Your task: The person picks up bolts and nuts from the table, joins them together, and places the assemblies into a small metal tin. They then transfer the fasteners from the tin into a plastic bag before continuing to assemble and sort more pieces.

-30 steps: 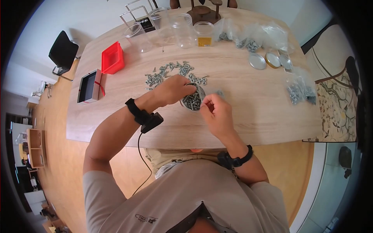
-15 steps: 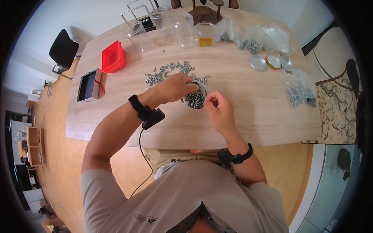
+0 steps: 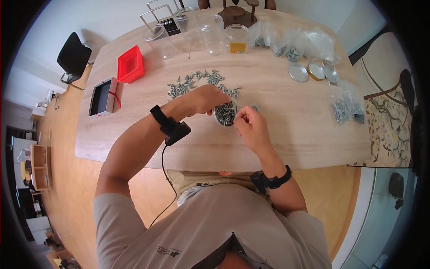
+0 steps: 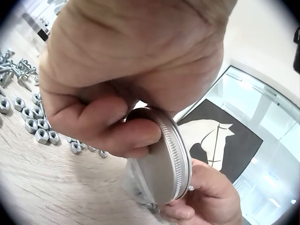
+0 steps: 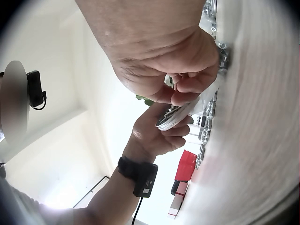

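A round metal screw-top lid [image 3: 225,114] full of screws hangs over the table between both hands. My left hand [image 3: 207,99] grips its left edge. In the left wrist view, curled fingers lie along the flat outside of the lid [image 4: 161,161], which stands tilted with its knurled rim showing. My right hand [image 3: 253,132] has its thumb and fingertips pinched together at the lid's right rim; I cannot tell whether a screw is between them too. Clear plastic [image 4: 133,183] shows below the lid. Beyond my left hand lie loose screws and nuts [image 3: 179,89].
A red plastic bin [image 3: 131,66] and an open box [image 3: 103,97] stand at left. Clear jars [image 3: 210,36] line the back. Bags of hardware [image 3: 291,47] lie back right, another bag [image 3: 346,105] at far right, near several metal lids [image 3: 298,71].
The lid has shifted slightly right and away from the body. The left fingers have drawn back from over the screws, leaving more of them in sight. The right hand stays at the rim.
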### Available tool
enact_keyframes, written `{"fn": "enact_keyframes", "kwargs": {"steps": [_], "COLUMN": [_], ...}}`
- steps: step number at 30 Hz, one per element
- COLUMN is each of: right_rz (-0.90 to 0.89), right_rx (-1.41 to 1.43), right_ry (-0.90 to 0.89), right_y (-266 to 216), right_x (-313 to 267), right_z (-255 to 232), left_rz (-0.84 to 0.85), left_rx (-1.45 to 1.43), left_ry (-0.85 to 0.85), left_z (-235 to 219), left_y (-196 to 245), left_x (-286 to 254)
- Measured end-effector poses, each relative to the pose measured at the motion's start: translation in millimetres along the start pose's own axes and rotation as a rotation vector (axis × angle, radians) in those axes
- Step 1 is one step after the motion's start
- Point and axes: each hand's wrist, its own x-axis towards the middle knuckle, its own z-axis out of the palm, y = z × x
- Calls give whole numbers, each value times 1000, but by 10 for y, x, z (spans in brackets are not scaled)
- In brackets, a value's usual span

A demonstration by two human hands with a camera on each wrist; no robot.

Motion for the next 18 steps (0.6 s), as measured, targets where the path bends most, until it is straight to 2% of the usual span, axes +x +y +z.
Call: {"fn": "enact_keyframes", "kwargs": {"steps": [1,3,10,16,18], "right_rz": [19,52,65,35,43], "right_rx": [35,103,73,64,88], "right_ry": [1,1,-6,23,36], "right_y": [-15,-78,-114,-104,-146], "right_x": [-16,-19,-18,19,2], "right_z": [-4,-14,-5,-72,-71], "left_rz": [-25,18,34,17,6], "left_rx": [-73,-40,-48,-54,-33], "left_ry": [1,-20,-73,-76,-22], "left_z": [15,62,-4,-27,-40], "left_y": [15,10,-24,92,174], "left_x": [-27,-34,71,57,25]}}
